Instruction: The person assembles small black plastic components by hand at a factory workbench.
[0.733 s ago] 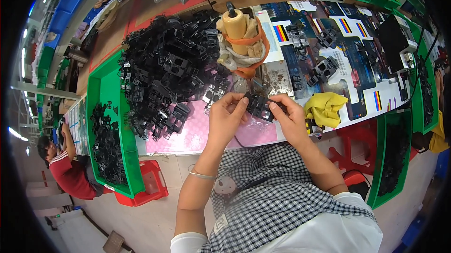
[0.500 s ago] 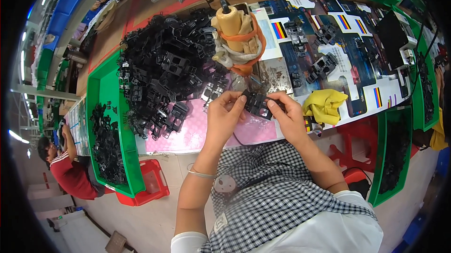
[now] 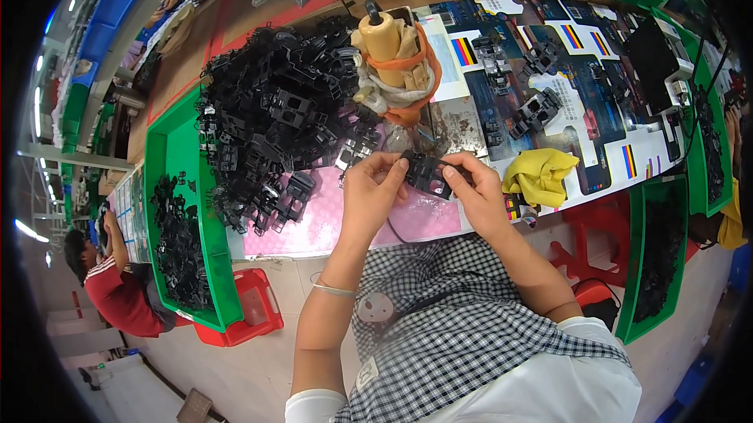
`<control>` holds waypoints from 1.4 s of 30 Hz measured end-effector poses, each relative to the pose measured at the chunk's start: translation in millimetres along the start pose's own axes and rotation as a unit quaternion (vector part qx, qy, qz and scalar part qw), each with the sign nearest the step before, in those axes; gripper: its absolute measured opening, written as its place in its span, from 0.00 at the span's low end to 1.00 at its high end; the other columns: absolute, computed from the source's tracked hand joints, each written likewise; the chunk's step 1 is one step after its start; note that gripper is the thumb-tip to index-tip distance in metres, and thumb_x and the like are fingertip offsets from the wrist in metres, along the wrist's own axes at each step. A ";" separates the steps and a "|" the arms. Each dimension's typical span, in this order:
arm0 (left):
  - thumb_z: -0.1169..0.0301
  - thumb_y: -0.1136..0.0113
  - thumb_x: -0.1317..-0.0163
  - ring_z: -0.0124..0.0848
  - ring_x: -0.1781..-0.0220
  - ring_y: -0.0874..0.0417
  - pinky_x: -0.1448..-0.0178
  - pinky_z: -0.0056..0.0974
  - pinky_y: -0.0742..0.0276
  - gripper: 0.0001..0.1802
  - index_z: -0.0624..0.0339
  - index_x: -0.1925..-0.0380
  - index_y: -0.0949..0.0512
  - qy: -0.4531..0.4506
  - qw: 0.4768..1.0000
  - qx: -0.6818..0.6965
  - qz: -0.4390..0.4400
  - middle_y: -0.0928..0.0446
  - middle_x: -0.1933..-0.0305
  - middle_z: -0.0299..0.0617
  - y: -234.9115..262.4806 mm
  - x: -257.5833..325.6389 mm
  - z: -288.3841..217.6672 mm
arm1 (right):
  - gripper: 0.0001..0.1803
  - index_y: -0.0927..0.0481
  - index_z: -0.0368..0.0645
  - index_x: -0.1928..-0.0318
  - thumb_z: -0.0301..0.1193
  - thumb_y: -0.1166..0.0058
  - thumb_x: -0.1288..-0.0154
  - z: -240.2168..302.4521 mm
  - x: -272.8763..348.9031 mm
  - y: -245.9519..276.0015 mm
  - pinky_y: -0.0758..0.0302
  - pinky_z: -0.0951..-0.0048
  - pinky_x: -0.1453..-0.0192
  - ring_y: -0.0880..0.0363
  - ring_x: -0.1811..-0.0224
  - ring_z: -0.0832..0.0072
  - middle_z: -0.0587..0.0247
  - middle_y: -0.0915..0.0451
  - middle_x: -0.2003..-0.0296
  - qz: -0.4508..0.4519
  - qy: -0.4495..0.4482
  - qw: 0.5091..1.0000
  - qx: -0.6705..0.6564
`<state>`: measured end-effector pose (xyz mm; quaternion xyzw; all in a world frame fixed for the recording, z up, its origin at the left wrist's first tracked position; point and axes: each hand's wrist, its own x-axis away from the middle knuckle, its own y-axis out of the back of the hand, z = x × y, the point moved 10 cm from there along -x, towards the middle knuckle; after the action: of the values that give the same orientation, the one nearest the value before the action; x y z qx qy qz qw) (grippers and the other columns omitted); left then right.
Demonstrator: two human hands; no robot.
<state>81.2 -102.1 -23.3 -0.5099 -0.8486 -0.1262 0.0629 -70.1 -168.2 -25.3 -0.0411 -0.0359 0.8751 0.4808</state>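
Note:
Between both hands, over the front of the bench, is a small black plastic frame part [image 3: 427,174]. My left hand [image 3: 372,187] pinches its left end with thumb and fingers. At its right end my right hand [image 3: 478,191] grips it the same way. Just left of my hands a large heap of similar black plastic parts [image 3: 274,109] covers the bench and a pink bubble-wrap sheet [image 3: 329,219]. Behind my hands stands a tool with a tan cylindrical body [image 3: 382,37], wrapped in orange and white cloth.
A crumpled yellow cloth [image 3: 541,177] lies right of my hands. Several black parts [image 3: 537,113] rest on the printed sheet at right. Green bins [image 3: 227,297] with black parts flank the bench. A person in a red shirt [image 3: 118,297] works at far left; red stools [image 3: 263,305] stand below.
Almost nothing differs. Both hands keep hold of the black plastic part in nearly the same place, with only a slight shift of the view.

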 end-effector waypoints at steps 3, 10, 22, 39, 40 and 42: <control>0.71 0.43 0.39 0.21 0.83 0.27 0.79 0.24 0.33 0.10 0.70 0.64 0.24 0.000 1.000 0.004 0.005 0.25 0.81 0.37 -0.9 -1.6 -1.9 | 0.09 0.24 0.37 0.59 0.30 0.51 0.34 -1.5 -0.6 0.8 0.36 0.86 0.70 0.34 0.72 0.90 0.75 0.26 0.72 -0.009 -0.003 1.000 0.001; 0.71 0.43 0.39 0.20 0.83 0.27 0.79 0.24 0.34 0.11 0.70 0.64 0.24 -0.001 1.000 -0.007 0.003 0.25 0.81 0.36 -1.1 -2.2 -2.9 | 0.09 0.25 0.37 0.58 0.30 0.51 0.34 -3.3 -1.9 0.7 0.36 0.86 0.70 0.34 0.72 0.90 0.75 0.25 0.71 -0.001 0.000 1.000 0.007; 0.71 0.43 0.39 0.20 0.83 0.27 0.78 0.24 0.33 0.11 0.71 0.63 0.24 -0.002 1.000 0.013 0.003 0.25 0.80 0.36 -1.0 3.0 -0.4 | 0.09 0.25 0.37 0.58 0.30 0.51 0.34 -1.1 1.9 0.1 0.38 0.87 0.70 0.35 0.72 0.90 0.75 0.26 0.72 -0.001 -0.010 1.000 -0.015; 0.71 0.43 0.39 0.20 0.83 0.27 0.79 0.24 0.34 0.11 0.71 0.64 0.25 -0.007 1.000 0.015 0.002 0.25 0.80 0.36 -4.5 4.2 -6.2 | 0.10 0.25 0.37 0.58 0.30 0.51 0.34 0.6 2.7 1.5 0.36 0.86 0.69 0.34 0.72 0.90 0.75 0.26 0.72 0.000 -0.023 0.999 -0.037; 0.71 0.43 0.39 0.20 0.83 0.27 0.79 0.24 0.34 0.11 0.71 0.64 0.25 -0.007 1.000 0.015 0.003 0.25 0.80 0.36 -4.8 4.2 -6.9 | 0.10 0.25 0.37 0.58 0.30 0.51 0.34 2.3 2.7 1.7 0.36 0.86 0.69 0.34 0.72 0.90 0.75 0.26 0.72 -0.001 -0.022 0.999 -0.036; 0.71 0.43 0.39 0.20 0.83 0.27 0.79 0.24 0.34 0.10 0.71 0.64 0.25 0.000 1.000 0.020 0.005 0.25 0.80 0.36 -4.8 4.6 -6.6 | 0.09 0.25 0.37 0.58 0.30 0.51 0.34 3.2 2.9 0.5 0.36 0.86 0.69 0.35 0.72 0.90 0.74 0.26 0.71 0.003 -0.031 0.998 -0.054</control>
<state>74.6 -102.2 -16.6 -0.5125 -0.8485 -0.1092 0.0736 -72.4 -166.1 -22.2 -0.0398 -0.0977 0.8744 0.4737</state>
